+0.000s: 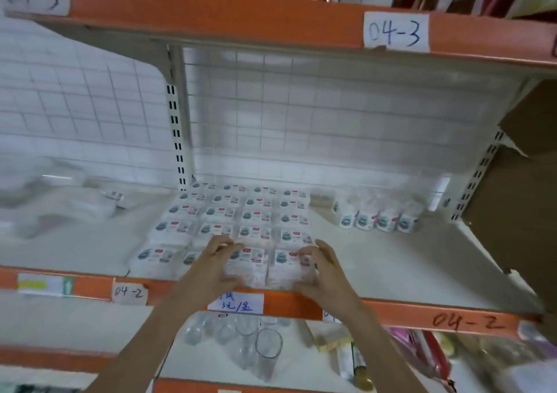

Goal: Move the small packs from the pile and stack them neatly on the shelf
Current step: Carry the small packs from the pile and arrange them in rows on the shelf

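Note:
Several small white packs with teal and red labels lie in neat rows (241, 214) on the white shelf (391, 269) marked 04-2. At the front edge sit two packs side by side (272, 264). My left hand (215, 264) curls its fingers over the left side of these front packs. Opposite it, my right hand (321, 267) grips their right side. A short row of upright packs (376, 219) stands further right. A loose pile of blurred clear-wrapped packs (63, 199) lies on the shelf at far left.
An orange-edged shelf (241, 15) marked 04-3 hangs overhead. A brown cardboard box (518, 187) fills the right end of the shelf. Below, clear glass cups (256, 344) and other goods stand on the lower shelf. A white wire grid backs the shelf.

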`<state>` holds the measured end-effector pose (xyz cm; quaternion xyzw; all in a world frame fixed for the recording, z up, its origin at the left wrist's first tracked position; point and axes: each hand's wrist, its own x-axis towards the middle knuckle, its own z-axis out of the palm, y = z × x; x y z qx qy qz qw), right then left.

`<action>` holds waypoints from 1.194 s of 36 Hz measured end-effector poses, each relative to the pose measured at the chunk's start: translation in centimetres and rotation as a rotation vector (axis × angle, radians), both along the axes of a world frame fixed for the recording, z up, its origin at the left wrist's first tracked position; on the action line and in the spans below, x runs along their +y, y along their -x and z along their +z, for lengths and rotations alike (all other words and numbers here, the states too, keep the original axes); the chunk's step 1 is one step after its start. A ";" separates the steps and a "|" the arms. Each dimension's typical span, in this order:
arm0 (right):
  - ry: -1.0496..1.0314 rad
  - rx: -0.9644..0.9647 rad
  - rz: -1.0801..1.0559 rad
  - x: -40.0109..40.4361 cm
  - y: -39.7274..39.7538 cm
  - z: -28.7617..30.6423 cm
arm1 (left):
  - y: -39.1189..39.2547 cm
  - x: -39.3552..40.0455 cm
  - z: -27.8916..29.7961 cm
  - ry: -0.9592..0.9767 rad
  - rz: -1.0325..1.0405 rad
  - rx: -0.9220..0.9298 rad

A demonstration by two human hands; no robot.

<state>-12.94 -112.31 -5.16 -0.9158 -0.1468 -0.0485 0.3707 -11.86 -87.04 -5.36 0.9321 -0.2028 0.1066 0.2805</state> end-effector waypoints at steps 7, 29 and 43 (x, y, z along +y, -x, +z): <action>-0.039 -0.018 0.016 -0.5 0.1 -0.1 | -0.3 -0.5 -0.6 0.022 -0.027 -0.063; 0.088 0.000 -0.058 0.4 0.7 0.1 | 0.1 -0.7 -0.2 -0.095 0.068 -0.069; 0.198 -0.312 -0.164 1.0 6.0 0.0 | 3.5 -0.9 -0.2 -0.111 0.134 -0.352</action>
